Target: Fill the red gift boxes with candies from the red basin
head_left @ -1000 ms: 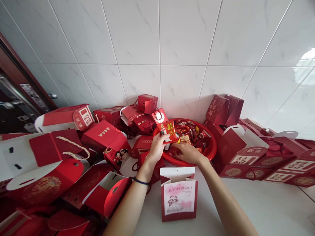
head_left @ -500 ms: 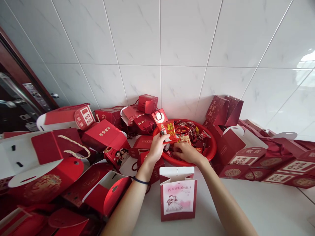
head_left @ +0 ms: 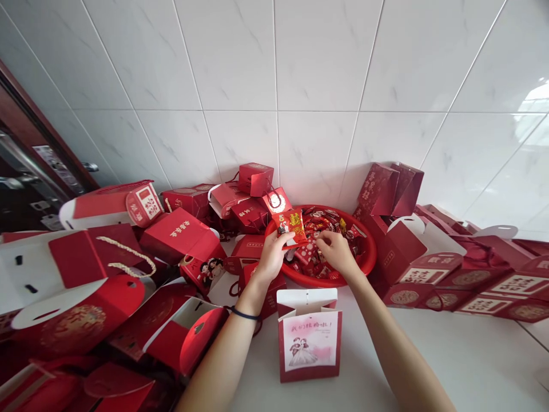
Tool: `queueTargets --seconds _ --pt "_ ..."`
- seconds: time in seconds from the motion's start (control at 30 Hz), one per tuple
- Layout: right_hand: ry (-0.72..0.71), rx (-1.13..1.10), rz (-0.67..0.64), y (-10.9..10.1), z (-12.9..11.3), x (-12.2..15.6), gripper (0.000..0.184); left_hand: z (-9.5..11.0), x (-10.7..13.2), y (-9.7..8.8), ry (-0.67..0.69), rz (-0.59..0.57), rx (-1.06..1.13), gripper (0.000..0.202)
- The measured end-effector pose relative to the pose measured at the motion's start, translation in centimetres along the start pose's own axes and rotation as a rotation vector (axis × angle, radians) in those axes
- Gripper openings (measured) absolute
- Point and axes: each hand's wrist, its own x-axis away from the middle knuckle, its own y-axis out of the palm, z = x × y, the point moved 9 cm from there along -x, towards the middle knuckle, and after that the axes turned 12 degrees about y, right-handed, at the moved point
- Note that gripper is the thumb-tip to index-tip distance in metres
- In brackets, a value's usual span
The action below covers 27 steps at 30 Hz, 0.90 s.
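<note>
My left hand (head_left: 273,255) grips a red candy packet (head_left: 290,224) with gold print, holding it over the left rim of a round red basin (head_left: 369,264). Wrapped candies (head_left: 316,216) in mostly red wrappers fill the basin. Above the candies is my right hand (head_left: 335,250), its fingers curled and pinched together; whatever may be between them is too small or hidden to name. In front of the basin a small red and white gift box (head_left: 309,342), printed with a couple, stands upright with its top flaps open.
Red gift boxes (head_left: 182,237) lie heaped on the left. More boxes (head_left: 422,254) are stacked on the right, with two tall ones (head_left: 388,186) behind. A white tiled wall (head_left: 317,57) rises at the back, and a dark door frame (head_left: 38,131) stands far left.
My right hand has lifted a little and moved right over the candies, its fingers now curled together. The pale-yellow packet near it is out of sight. My left hand keeps its packet.
</note>
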Motion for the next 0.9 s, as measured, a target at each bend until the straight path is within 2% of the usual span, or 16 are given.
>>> queueTargets --seconds 0.2,0.37,0.43,0.53,0.67,0.77,0.83,0.9 --pt "0.078 -0.340 -0.019 -1.0 0.3 0.1 0.030 -0.4 0.0 -0.1 -0.017 -0.040 -0.037 0.024" --pt "0.113 -0.750 -0.093 -1.8 -0.1 0.3 0.046 -0.6 -0.2 -0.6 0.015 -0.034 -0.076 0.020" --pt "0.101 -0.836 -0.116 -2.2 -0.6 0.5 0.047 -0.8 -0.2 -0.7 0.020 -0.048 -0.083 0.018" --pt "0.047 -0.869 -0.131 -2.9 -1.6 1.0 0.042 -0.8 -0.2 -0.7 0.032 -0.060 -0.090 0.016" --pt "-0.063 -0.801 -0.114 -3.5 -3.1 2.0 0.035 -0.5 0.1 -0.4 0.027 -0.077 -0.112 0.020" --pt "-0.171 -0.724 -0.092 -3.7 -4.2 2.8 0.029 0.7 0.1 -0.4 0.091 -0.033 -0.135 0.045" --pt "-0.217 -0.679 -0.096 -3.7 -4.9 3.3 0.033 1.9 0.1 -0.6 0.171 0.013 -0.182 0.064" --pt "-0.235 -0.641 -0.096 -3.5 -5.2 3.6 0.043 2.7 0.2 -0.2 0.220 -0.008 -0.228 0.060"
